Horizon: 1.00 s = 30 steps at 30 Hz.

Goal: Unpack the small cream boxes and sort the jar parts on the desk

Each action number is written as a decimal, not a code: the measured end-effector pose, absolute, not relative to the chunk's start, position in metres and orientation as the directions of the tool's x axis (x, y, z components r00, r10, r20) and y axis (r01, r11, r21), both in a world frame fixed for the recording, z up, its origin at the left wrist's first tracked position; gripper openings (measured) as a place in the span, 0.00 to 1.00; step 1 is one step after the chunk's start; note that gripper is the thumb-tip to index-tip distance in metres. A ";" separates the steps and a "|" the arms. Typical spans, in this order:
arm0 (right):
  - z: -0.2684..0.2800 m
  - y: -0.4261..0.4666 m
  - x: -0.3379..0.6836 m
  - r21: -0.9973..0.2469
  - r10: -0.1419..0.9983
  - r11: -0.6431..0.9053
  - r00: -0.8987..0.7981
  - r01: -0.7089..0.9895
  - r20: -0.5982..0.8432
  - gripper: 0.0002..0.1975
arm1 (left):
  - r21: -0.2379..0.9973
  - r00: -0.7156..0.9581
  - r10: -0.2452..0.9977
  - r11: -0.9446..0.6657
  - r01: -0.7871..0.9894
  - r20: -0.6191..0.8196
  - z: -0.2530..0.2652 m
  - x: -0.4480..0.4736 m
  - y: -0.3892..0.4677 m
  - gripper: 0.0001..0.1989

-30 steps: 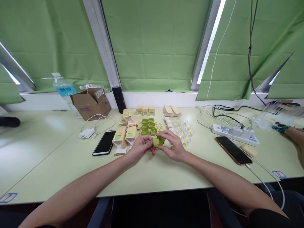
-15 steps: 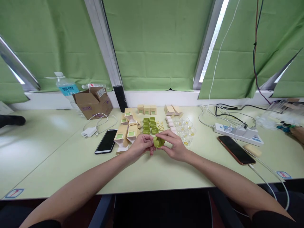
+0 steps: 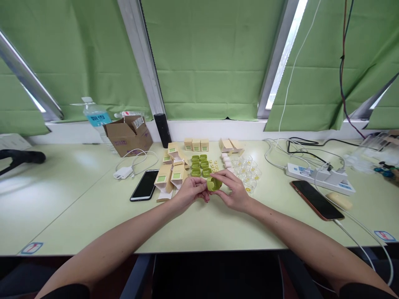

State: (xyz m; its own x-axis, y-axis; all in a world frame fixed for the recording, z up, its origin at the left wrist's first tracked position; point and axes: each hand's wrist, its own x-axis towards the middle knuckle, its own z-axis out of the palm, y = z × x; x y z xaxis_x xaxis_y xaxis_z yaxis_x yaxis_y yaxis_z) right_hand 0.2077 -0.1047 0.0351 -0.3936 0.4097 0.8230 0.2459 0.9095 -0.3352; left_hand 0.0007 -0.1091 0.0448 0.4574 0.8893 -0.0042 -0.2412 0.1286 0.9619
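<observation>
A small green plastic cup [image 3: 214, 184] is tilted between my two hands above the table. My left hand [image 3: 193, 189] pinches its left side, the fingertips partly hidden behind it. My right hand [image 3: 232, 192] grips the right rim between thumb and fingers. Just beyond stand two columns of similar green cups [image 3: 195, 165]. Tiny yellowish pieces [image 3: 215, 166] lie to their right, then a row of pale pink pieces [image 3: 226, 160]. Clear plastic cups [image 3: 249, 174] with yellow marks cluster beside my right hand. Left of the cups lie open cream cardboard boxes [image 3: 163, 176].
A black phone [image 3: 144, 185], a white charger [image 3: 124, 172] and a brown carton [image 3: 128, 137] are on the left. To the right are a power strip [image 3: 319, 177], another phone [image 3: 316, 200] and loose cables. Another person's hand [image 3: 394, 174] shows at the right edge.
The whole view has shifted slightly, so things appear further right. The green cup has turned a little in my hands, its curved side now facing me more. Both hands keep their hold.
</observation>
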 end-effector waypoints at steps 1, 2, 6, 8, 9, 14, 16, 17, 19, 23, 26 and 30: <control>0.036 -0.105 0.207 -0.336 0.408 0.911 -0.398 0.240 0.822 0.28 | 0.962 0.451 0.893 0.127 -0.243 -0.004 0.044 0.001 -0.109 0.24; 0.036 -0.106 0.207 -0.338 0.409 0.911 -0.402 0.237 0.819 0.29 | 0.961 0.445 0.896 0.125 -0.245 -0.003 0.043 0.002 -0.110 0.23; 0.039 -0.107 0.207 -0.349 0.421 0.906 -0.413 0.239 0.808 0.27 | 0.956 0.450 0.893 0.115 -0.270 0.020 0.042 0.001 -0.110 0.23; 0.039 -0.107 0.207 -0.352 0.425 0.904 -0.410 0.244 0.807 0.26 | 0.955 0.467 0.883 0.106 -0.277 0.037 0.042 0.000 -0.110 0.22; 0.039 -0.107 0.207 -0.351 0.426 0.903 -0.405 0.247 0.809 0.26 | 0.954 0.474 0.879 0.100 -0.282 0.048 0.043 0.000 -0.110 0.22; 0.037 -0.105 0.207 -0.360 0.455 0.885 -0.390 0.294 0.801 0.23 | 0.921 0.468 0.875 0.073 -0.383 0.125 0.047 0.001 -0.112 0.19; 0.036 -0.106 0.206 -0.353 0.462 0.879 -0.393 0.320 0.795 0.18 | 0.910 0.487 0.861 0.076 -0.408 0.147 0.046 0.002 -0.112 0.20; 0.037 -0.107 0.206 -0.341 0.459 0.879 -0.397 0.333 0.795 0.15 | 0.907 0.500 0.853 0.081 -0.413 0.151 0.045 0.002 -0.112 0.22; 0.039 -0.109 0.205 -0.311 0.446 0.881 -0.407 0.356 0.797 0.12 | 0.903 0.522 0.839 0.098 -0.418 0.151 0.043 0.001 -0.111 0.24; 0.044 -0.113 0.206 -0.298 0.431 0.890 -0.421 0.345 0.798 0.13 | 0.898 0.532 0.833 0.107 -0.427 0.154 0.039 0.000 -0.109 0.25; 0.045 -0.112 0.205 -0.291 0.419 0.893 -0.396 0.344 0.817 0.11 | 0.904 0.533 0.830 0.088 -0.418 0.165 0.038 0.000 -0.109 0.24; 0.042 -0.110 0.203 -0.265 0.399 0.897 -0.388 0.355 0.831 0.10 | 0.930 0.585 0.792 0.061 -0.362 0.175 0.040 0.001 -0.112 0.26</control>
